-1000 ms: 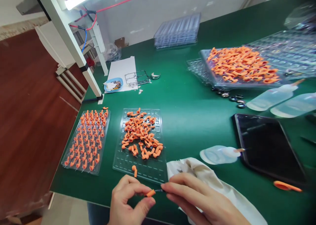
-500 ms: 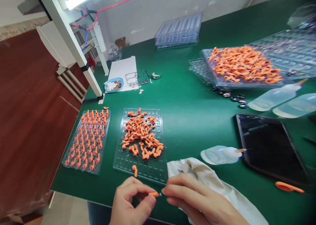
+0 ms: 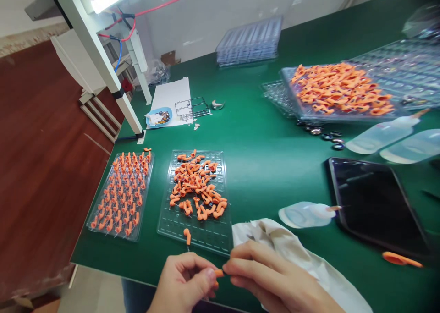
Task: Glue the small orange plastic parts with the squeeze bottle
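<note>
My left hand (image 3: pixel 187 281) is closed, with thumb and fingers pinching an orange earbud shell (image 3: pixel 219 273) just above the table's front edge. The fingertips of my right hand (image 3: pixel 263 271) are pressed together at the shell's right end. A tiny dark bit shows there, but I cannot make out what these fingers hold. Beyond my hands lies a clear plastic tray (image 3: pixel 192 239) with a heap of orange earbud shells (image 3: pixel 194 180) on it. One single shell (image 3: pixel 187 236) rests at the tray's near edge. Under my right forearm spreads a crumpled whitish cloth (image 3: pixel 285 239).
To the left, a second tray (image 3: pixel 146 198) carries orange shells standing in rows. A squeeze bottle (image 3: pixel 304 214) and a black phone-like slab (image 3: pixel 374 203) lie on the right. Farther back are a heaped tray (image 3: pixel 292 93), stacked clear trays (image 3: pixel 247 42) and a blue dish (image 3: pixel 151 119).
My left hand has turned slightly, and the shell in it has shifted a little right, up against my right fingertips. The pale bit between them is now covered.
</note>
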Demonstrator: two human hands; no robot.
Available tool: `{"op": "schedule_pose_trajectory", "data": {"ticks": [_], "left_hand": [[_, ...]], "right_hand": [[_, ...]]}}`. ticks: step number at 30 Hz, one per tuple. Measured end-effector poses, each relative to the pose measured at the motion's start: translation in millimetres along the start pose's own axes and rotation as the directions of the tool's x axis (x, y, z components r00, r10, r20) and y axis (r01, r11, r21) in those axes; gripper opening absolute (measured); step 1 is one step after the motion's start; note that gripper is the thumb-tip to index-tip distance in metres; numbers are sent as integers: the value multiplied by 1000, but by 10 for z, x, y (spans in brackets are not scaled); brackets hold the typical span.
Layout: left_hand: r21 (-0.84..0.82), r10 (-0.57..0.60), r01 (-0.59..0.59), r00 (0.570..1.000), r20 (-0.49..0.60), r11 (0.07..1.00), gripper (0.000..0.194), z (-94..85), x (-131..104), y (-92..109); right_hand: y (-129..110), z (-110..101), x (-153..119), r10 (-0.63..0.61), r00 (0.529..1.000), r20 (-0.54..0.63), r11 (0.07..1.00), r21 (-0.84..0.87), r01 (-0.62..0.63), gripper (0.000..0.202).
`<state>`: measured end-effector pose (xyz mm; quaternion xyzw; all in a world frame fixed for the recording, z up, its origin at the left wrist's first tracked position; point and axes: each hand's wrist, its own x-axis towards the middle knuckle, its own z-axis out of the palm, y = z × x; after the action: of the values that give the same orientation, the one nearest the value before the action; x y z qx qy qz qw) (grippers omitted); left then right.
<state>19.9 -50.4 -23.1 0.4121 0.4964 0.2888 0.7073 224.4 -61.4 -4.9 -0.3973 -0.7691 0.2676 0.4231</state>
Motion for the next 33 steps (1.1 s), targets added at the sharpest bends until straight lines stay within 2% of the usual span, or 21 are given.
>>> {"op": "schedule_pose_trajectory", "data": {"ticks": [7, 14, 23, 26, 30, 33], "left_hand": [[-128, -83, 92, 994, 72, 987, 48, 52, 3, 69], [-143, -88, 95, 995, 55, 985, 49, 74, 10, 42], [-85, 33, -22, 991, 133, 996, 38, 64, 8, 15], [-81, 31, -20, 989, 145, 996, 39, 64, 9, -17], [-30, -11, 15, 992, 126, 999, 48, 58, 5, -100], [53, 77, -82, 993, 84, 995, 47, 53, 1, -142]], "right_hand": [[-6, 20, -18, 50, 999, 7, 992, 119, -50, 17], [6, -8, -25, 142, 990, -3, 964, 229, -138, 12], [-25, 3, -21, 157, 987, 16, 948, 278, -156, 18], [-25, -3, -32, 153, 988, 25, 939, 309, -153, 17], [-9, -10, -48, 167, 986, 12, 930, 331, -161, 16], [-3, 0, -56, 176, 984, 2, 925, 343, -166, 15]]}}
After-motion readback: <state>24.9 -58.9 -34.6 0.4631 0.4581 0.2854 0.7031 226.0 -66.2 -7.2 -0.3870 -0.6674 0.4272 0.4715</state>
